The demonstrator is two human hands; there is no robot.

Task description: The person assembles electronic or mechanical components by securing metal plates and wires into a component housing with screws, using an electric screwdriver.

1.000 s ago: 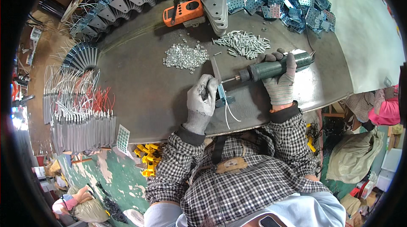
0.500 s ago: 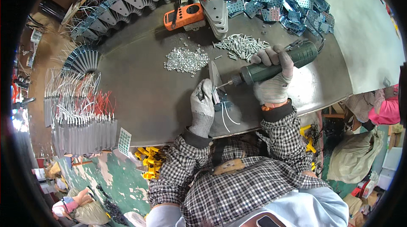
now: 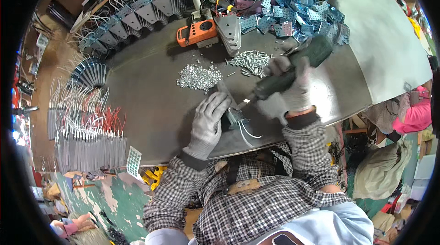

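We see the left hand (image 3: 208,119) near the middle of the table (image 3: 156,103), its gloved fingers bent over the metal part (image 3: 234,116); the thumb is hidden, so we cannot tell how firmly they grasp it. The part sits just right of that hand, slanting, with pale wires (image 3: 247,130) trailing toward the near edge. On the right, we see the gloved right hand (image 3: 295,87) clenched around a dark power screwdriver (image 3: 316,55), both blurred. Its tip points left toward the part, but we cannot tell whether they touch. Beyond the left hand we find a heap of nuts (image 3: 199,78), and right of that a pile of screws (image 3: 253,63). Farther off stand an orange meter (image 3: 196,33) and a stack of grey plates (image 3: 229,32), with blue metal brackets (image 3: 298,13) heaped at the far right. At the left we see grey strips (image 3: 89,153) with white and red wires, lying in rows.
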